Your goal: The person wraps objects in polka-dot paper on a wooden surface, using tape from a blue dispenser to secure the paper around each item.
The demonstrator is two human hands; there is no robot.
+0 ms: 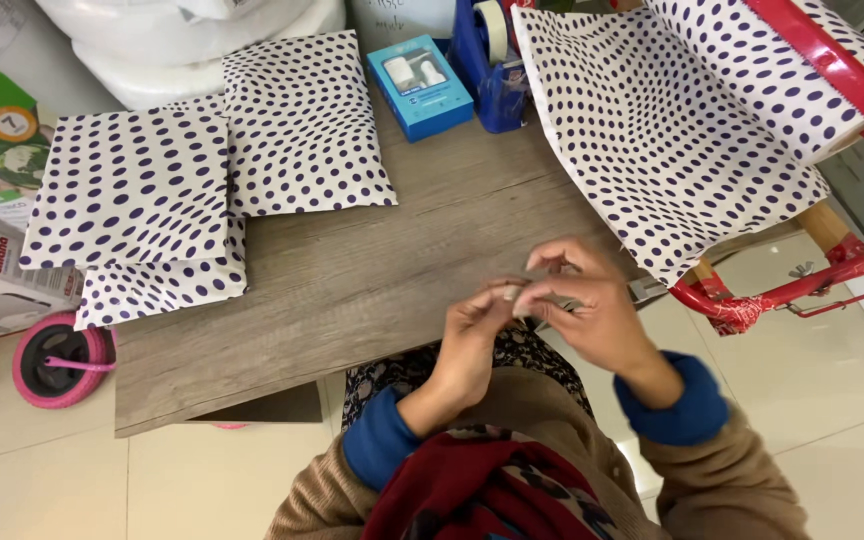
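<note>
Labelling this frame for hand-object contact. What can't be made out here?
- Head view: the small pale thing pinched between the left hand and right hand is mostly covered by fingers; its kind is unclear.
- Dotted paper roll runs off the top and right edges.
- Blue tape dispenser is cut by the top edge.
- Pink wheel is partly behind the table.
- Lowest dotted package is overlapped by the one above.

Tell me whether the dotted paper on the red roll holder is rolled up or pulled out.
Pulled out. A long sheet of the dotted paper lies spread from the roll on the red holder across the table.
</note>
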